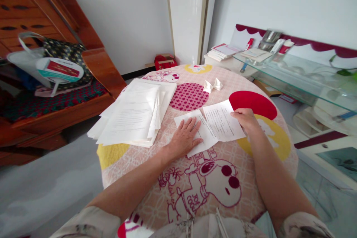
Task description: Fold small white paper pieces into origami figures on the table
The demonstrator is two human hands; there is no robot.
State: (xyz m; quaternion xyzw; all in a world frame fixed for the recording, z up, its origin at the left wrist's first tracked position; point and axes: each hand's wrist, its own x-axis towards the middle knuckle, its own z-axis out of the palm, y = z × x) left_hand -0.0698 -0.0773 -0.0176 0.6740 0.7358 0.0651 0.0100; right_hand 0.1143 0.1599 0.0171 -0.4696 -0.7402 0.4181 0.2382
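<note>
My left hand (184,136) lies flat, fingers stretched out, on a white printed sheet (208,139) on the round table (195,178). A second printed piece of paper (221,121) sits just to the right, overlapping the first along a torn or folded edge. My right hand (244,118) has its fingers curled on the right edge of that second piece, pinching it. Two small folded white paper shapes (212,85) sit farther back on the table.
A thick stack of white papers (134,113) covers the table's left side. A cartoon-dog cloth covers the table. A wooden bench (55,93) with a bag and fan stands left. A glass shelf (301,78) with books and containers runs along the right. A white cabinet (186,15) stands behind.
</note>
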